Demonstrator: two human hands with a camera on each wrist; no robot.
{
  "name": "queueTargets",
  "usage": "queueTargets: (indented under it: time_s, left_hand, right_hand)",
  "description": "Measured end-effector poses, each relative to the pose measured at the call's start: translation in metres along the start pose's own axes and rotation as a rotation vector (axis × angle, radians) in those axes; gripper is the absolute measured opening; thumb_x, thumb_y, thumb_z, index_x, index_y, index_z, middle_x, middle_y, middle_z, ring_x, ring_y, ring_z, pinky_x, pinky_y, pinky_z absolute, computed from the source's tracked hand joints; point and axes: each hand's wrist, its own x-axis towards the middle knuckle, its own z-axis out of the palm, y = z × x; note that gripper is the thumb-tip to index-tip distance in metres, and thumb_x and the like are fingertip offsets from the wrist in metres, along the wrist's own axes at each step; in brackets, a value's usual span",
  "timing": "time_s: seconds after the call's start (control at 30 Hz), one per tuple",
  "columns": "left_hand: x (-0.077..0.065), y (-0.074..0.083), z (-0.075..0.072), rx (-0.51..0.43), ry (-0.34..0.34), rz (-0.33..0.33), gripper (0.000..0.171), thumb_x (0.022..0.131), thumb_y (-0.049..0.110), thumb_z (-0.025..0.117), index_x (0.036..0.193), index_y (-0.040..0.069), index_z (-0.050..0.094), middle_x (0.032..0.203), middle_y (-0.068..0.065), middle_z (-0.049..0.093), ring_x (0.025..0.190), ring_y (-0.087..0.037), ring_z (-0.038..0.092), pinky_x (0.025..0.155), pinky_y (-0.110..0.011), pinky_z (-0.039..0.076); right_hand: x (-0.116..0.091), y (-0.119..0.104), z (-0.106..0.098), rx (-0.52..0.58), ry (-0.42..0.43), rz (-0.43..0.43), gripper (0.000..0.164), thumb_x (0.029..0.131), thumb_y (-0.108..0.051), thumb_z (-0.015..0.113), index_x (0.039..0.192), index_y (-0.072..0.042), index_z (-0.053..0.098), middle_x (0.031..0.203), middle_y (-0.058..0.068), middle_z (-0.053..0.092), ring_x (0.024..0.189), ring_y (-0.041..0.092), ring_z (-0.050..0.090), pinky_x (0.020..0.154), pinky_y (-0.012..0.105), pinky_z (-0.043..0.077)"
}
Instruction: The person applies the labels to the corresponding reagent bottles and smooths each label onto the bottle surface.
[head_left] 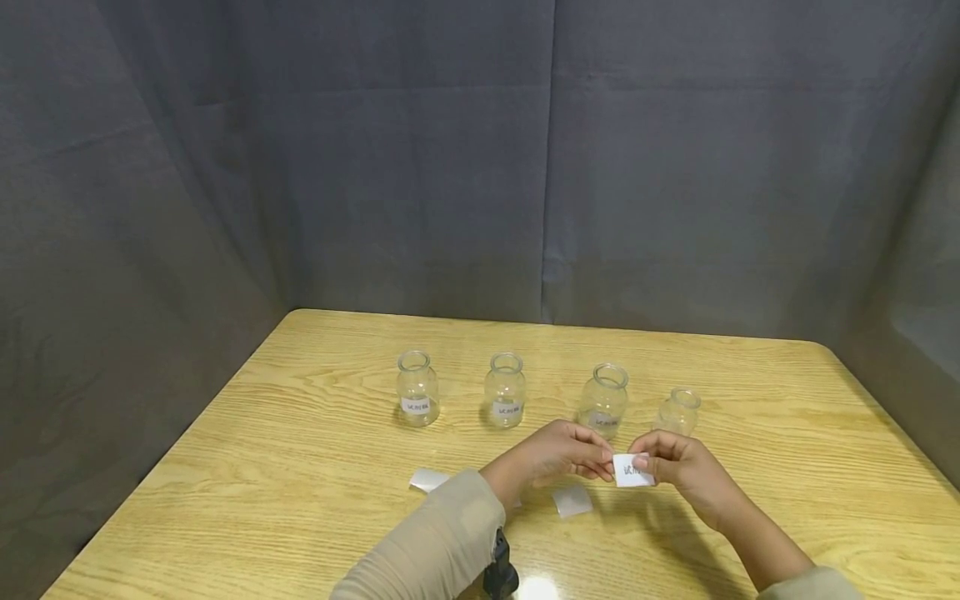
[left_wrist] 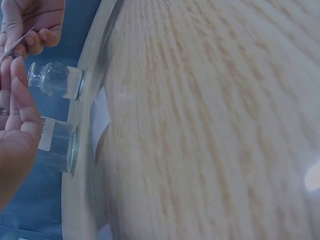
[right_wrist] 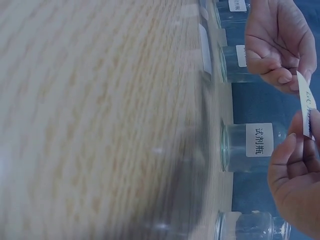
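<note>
A small white label (head_left: 625, 478) with dark printed characters is held up above the table between both hands. My right hand (head_left: 688, 473) pinches it, with the thumb across its printed face. At its other edge, the fingertips and thumb of my left hand (head_left: 557, 454) grip a corner. In the right wrist view the label (right_wrist: 306, 102) looks slightly bent. Just behind the hands stand a labelled glass jar (head_left: 606, 393) and, farther right, a smaller-looking jar (head_left: 681, 410) with no label showing, its base partly hidden by my right hand.
Two more labelled glass jars, the leftmost (head_left: 417, 385) and its neighbour (head_left: 506, 385), stand in the same row. White paper pieces, one at the left (head_left: 427, 479) and one nearer the hands (head_left: 572, 502), lie on the wooden table (head_left: 262, 467). Grey curtains (head_left: 420, 192) surround it.
</note>
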Motion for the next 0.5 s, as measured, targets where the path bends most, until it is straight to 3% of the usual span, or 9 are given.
queueTargets:
  time_s: [0.5]
  left_hand:
    - [0.002,-0.0021,0.0009,-0.001,0.02,-0.002,0.022,0.083,0.001,0.054,0.097,-0.015,0.054,0.068,-0.002,0.058,0.062,-0.011,0.057,0.062,-0.025,0.047]
  right_hand:
    - [0.0016,0.0021,0.0052,-0.006,0.047,-0.013,0.014,0.084,-0.009,0.054,0.088,0.005,0.053,0.078,-0.005,0.058,0.07,0.011,0.053,0.063,0.027,0.044]
